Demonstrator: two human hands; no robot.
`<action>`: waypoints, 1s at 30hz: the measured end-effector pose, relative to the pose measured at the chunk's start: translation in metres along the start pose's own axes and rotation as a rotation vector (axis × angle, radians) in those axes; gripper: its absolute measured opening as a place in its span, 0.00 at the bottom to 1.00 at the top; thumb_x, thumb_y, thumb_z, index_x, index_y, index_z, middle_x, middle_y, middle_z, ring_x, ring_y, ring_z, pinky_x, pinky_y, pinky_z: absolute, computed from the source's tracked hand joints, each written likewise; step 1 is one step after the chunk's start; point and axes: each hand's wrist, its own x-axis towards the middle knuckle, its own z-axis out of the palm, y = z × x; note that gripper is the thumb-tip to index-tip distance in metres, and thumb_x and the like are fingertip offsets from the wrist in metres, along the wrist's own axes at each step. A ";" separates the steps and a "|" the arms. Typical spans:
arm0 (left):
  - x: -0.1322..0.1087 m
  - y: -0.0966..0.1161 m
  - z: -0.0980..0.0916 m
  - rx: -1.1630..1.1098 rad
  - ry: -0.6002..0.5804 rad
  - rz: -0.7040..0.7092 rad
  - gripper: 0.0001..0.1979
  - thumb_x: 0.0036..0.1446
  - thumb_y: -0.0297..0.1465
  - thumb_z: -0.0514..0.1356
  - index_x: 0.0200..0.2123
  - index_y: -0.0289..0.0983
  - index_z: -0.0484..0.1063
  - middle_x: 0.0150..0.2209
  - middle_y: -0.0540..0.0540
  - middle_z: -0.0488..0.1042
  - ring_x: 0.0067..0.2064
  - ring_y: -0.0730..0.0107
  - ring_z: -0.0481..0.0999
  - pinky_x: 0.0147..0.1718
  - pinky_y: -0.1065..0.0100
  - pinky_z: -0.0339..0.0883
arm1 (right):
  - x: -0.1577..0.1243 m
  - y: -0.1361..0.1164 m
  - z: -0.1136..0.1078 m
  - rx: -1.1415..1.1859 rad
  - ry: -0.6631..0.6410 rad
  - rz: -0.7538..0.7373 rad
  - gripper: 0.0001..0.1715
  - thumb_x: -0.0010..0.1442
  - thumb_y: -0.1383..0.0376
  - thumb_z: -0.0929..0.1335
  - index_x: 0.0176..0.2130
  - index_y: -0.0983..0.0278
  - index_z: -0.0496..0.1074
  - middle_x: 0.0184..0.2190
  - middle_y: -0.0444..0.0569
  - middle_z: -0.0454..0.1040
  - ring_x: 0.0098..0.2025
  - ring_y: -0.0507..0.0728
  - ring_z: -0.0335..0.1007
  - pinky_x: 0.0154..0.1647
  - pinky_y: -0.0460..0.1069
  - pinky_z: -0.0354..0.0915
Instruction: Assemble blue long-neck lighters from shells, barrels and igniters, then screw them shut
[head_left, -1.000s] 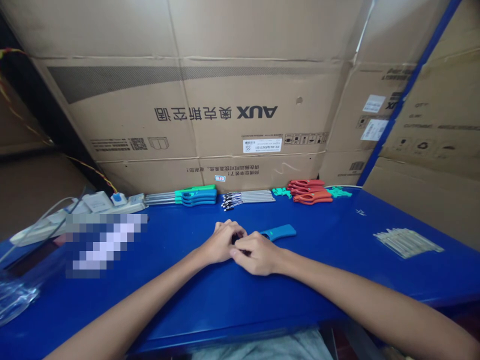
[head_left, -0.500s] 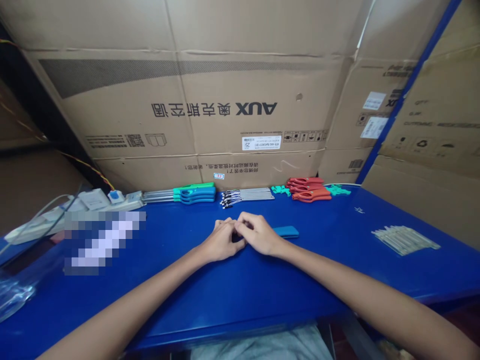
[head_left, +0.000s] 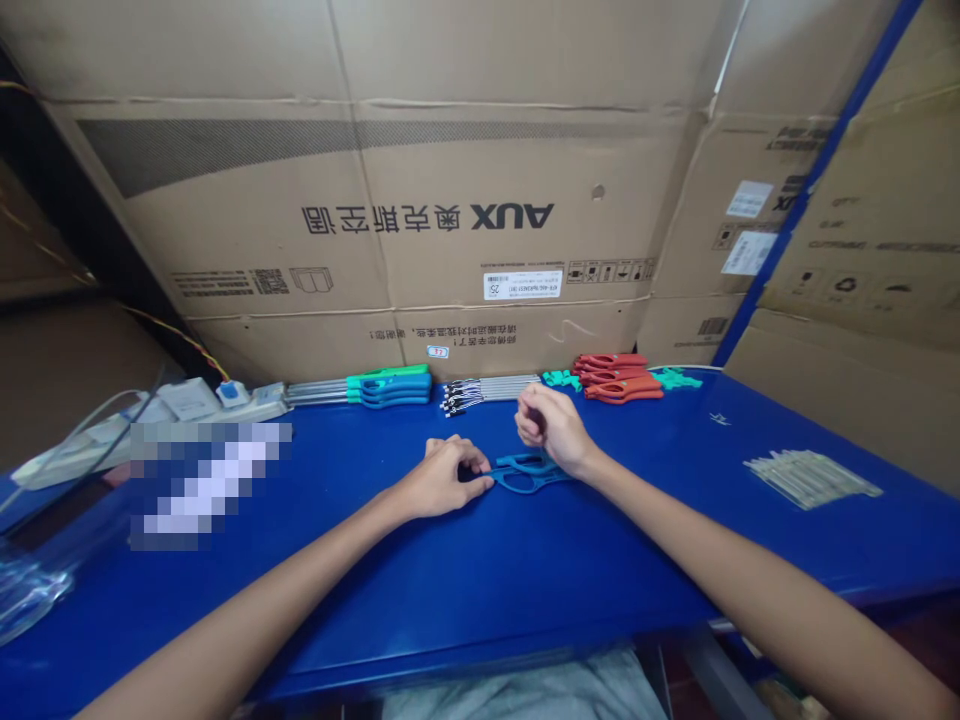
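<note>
My left hand (head_left: 442,478) rests on the blue table (head_left: 465,580), its fingers pinched on the near end of a blue plastic handle shell (head_left: 525,473) that lies flat. My right hand (head_left: 551,428) hovers just above and behind the shell, fingers curled closed; whether it holds anything is hidden. Behind it lies a bundle of metal rods with small wired ends (head_left: 491,389).
Along the back edge lie blue and green lighters with long metal tubes (head_left: 371,388), a pile of red handle shells (head_left: 619,378) and green pieces (head_left: 675,379). Thin clear tubes (head_left: 806,476) lie at right. A power strip with cables (head_left: 150,415) sits at left. Cardboard boxes (head_left: 450,220) wall the back.
My right hand has lifted off the shell and moved back toward the metal rods. The blue shell now lies uncovered, showing its hollow inside. My left hand has stayed on its end.
</note>
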 end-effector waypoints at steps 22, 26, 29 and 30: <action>-0.007 -0.004 -0.008 0.093 -0.050 0.099 0.06 0.58 0.34 0.59 0.36 0.38 0.73 0.39 0.46 0.76 0.44 0.60 0.72 0.48 0.57 0.58 | -0.001 -0.024 -0.035 -0.810 -0.158 0.085 0.18 0.42 0.53 0.73 0.21 0.63 0.67 0.20 0.42 0.65 0.23 0.50 0.57 0.24 0.46 0.52; -0.009 -0.005 -0.010 0.103 -0.067 0.125 0.06 0.59 0.34 0.58 0.37 0.39 0.72 0.40 0.45 0.75 0.46 0.59 0.71 0.49 0.56 0.57 | -0.003 -0.024 -0.042 -1.060 -0.384 0.240 0.24 0.29 0.55 0.79 0.28 0.63 0.77 0.28 0.47 0.75 0.29 0.55 0.66 0.28 0.47 0.58; -0.009 -0.005 -0.011 0.104 -0.073 0.133 0.06 0.59 0.34 0.58 0.38 0.39 0.71 0.41 0.45 0.74 0.46 0.59 0.70 0.48 0.56 0.57 | -0.001 -0.022 -0.044 -1.167 -0.479 0.277 0.25 0.35 0.53 0.77 0.33 0.63 0.79 0.33 0.49 0.77 0.34 0.58 0.70 0.31 0.48 0.61; -0.009 -0.005 -0.011 0.105 -0.073 0.134 0.06 0.59 0.34 0.58 0.38 0.39 0.71 0.41 0.45 0.74 0.46 0.59 0.70 0.48 0.56 0.57 | 0.000 -0.022 -0.043 -1.193 -0.495 0.274 0.25 0.37 0.52 0.77 0.34 0.63 0.79 0.35 0.50 0.78 0.35 0.58 0.71 0.32 0.48 0.61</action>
